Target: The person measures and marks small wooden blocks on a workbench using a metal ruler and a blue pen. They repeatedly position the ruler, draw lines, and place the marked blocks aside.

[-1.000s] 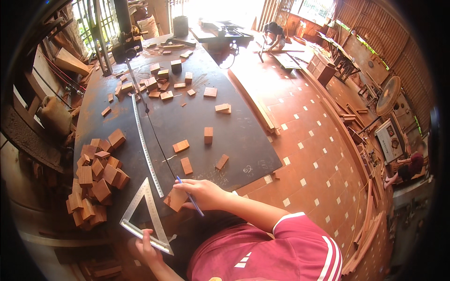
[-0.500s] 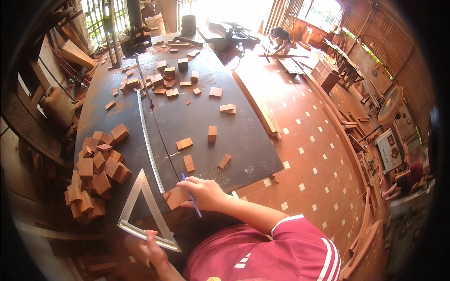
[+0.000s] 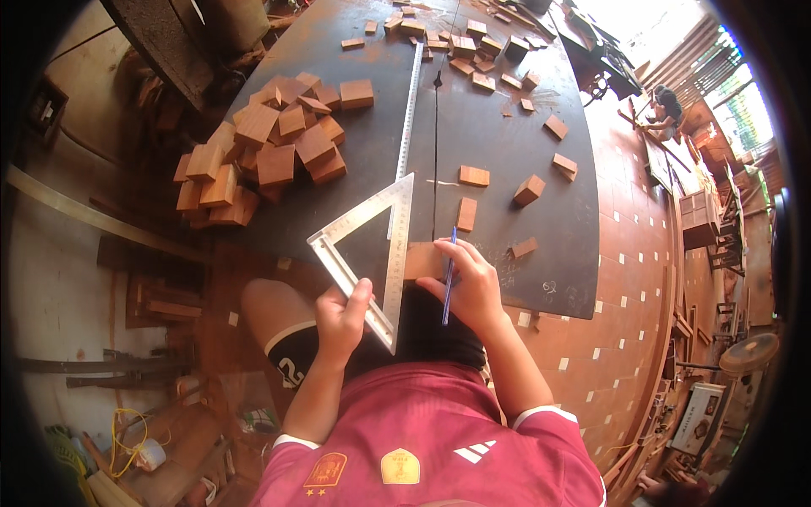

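The bench [image 3: 355, 101] is dark grey, almost black, with pale chalk scratches near its edge at 3 o'clock. The heap of wood blocks [image 3: 262, 144] at 10 o'clock is warm orange-brown, and the loose blocks [image 3: 473, 176] around the middle have the same colour. The triangle ruler [image 3: 372, 253] is silver-grey metal, and the long straight ruler [image 3: 409, 110] toward 12 o'clock is silver too. The pen [image 3: 448, 275] is blue. The wood piece [image 3: 421, 260] beside it is reddish brown. The shirt [image 3: 431, 439] is dark pink-red with white stripes and a yellow badge. The floor [image 3: 625, 279] has red-brown tiles with small white squares.
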### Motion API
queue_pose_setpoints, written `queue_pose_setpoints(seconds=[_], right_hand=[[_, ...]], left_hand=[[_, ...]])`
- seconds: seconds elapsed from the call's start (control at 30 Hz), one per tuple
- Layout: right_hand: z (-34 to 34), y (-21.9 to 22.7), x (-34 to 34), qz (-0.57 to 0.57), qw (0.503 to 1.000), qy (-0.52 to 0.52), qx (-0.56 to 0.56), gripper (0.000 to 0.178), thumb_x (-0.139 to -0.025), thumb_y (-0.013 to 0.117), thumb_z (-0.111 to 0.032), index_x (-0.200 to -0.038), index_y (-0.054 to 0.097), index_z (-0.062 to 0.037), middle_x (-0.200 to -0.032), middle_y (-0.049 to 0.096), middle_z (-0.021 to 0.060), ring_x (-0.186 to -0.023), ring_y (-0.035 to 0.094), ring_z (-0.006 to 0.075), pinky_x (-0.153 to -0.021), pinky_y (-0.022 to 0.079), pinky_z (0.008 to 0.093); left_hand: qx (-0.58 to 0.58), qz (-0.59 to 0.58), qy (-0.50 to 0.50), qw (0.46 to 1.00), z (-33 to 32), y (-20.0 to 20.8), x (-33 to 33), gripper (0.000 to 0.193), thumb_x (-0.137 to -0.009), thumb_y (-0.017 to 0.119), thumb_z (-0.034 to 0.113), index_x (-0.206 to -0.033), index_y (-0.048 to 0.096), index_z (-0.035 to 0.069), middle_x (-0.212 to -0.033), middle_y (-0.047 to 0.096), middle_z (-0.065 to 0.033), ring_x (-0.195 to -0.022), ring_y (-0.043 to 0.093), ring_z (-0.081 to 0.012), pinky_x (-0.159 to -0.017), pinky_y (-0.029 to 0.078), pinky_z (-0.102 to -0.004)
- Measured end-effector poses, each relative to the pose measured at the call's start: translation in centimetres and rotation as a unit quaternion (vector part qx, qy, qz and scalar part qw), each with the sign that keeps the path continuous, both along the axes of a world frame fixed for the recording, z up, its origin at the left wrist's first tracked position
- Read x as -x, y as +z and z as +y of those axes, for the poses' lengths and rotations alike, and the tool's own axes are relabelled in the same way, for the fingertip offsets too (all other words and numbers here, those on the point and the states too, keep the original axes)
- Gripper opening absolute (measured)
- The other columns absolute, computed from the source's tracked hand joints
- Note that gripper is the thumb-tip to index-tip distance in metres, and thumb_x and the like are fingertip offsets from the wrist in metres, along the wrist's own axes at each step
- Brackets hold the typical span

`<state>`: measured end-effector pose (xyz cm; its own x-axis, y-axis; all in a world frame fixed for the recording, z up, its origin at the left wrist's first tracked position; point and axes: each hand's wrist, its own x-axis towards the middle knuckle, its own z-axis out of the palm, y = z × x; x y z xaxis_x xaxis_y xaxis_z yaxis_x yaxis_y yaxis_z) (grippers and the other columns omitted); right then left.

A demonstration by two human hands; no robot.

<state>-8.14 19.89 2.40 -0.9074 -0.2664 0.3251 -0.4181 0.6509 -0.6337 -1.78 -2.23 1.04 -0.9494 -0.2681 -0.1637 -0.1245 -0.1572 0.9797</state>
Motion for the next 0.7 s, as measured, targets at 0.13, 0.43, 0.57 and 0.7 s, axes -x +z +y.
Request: queue_pose_setpoints(seconds=[0.13,0.43,0.57,0.7], right_hand=[[-0.1,0.0,0.1,0.001,1.000,-0.005,-0.003,0.062,-0.075,0.094,-0.031,-0.126,0.067,-0.0091,-0.119,0.071,0.0081,-0.069,0.068,0.0202,-0.068,0.059,0.0348],[0.3,1.2,1.2,0.092,0.994,0.040,0.043,0.050,-0.082,0.089,-0.023,-0.124,0.068,-0.0060,-0.107,0.072,0.0120,-0.075,0.068,0.0320,-0.072,0.057,0.0373],[0.2,0.8,2.0,0.016,0.990,0.072,0.121,0.032,-0.093,0.077,-0.011,-0.122,0.068,-0.0034,-0.090,0.072,0.0137,-0.071,0.068,0.0258,-0.068,0.055,0.0340],[-0.7,0.7,2.1,-0.161,0.956,0.030,0.243,0.016,-0.095,0.069,-0.003,-0.111,0.065,-0.0017,-0.079,0.070,0.0112,-0.064,0.063,0.0136,-0.062,0.052,0.0302]], left_hand=[[0.010,-0.001,0.010,1.000,0.6,-0.5,0.0,0.029,-0.104,0.067,0.023,-0.086,0.068,0.001,-0.065,0.063,-0.0016,-0.049,0.055,-0.0066,-0.045,0.041,-0.0236],[0.045,0.019,0.017,0.999,0.1,-1.4,-0.1,0.026,-0.104,0.067,0.020,-0.090,0.070,-0.001,-0.074,0.067,-0.0018,-0.065,0.058,-0.0071,-0.060,0.046,-0.0264],[0.061,0.031,0.028,0.997,0.9,-1.1,0.1,0.027,-0.104,0.066,0.021,-0.088,0.069,0.000,-0.072,0.065,-0.0022,-0.063,0.057,-0.0071,-0.057,0.044,-0.0261],[0.075,0.034,0.027,0.996,1.0,-1.0,0.1,0.026,-0.104,0.066,0.021,-0.089,0.070,0.000,-0.075,0.065,-0.0024,-0.068,0.057,-0.0081,-0.063,0.046,-0.0277]])
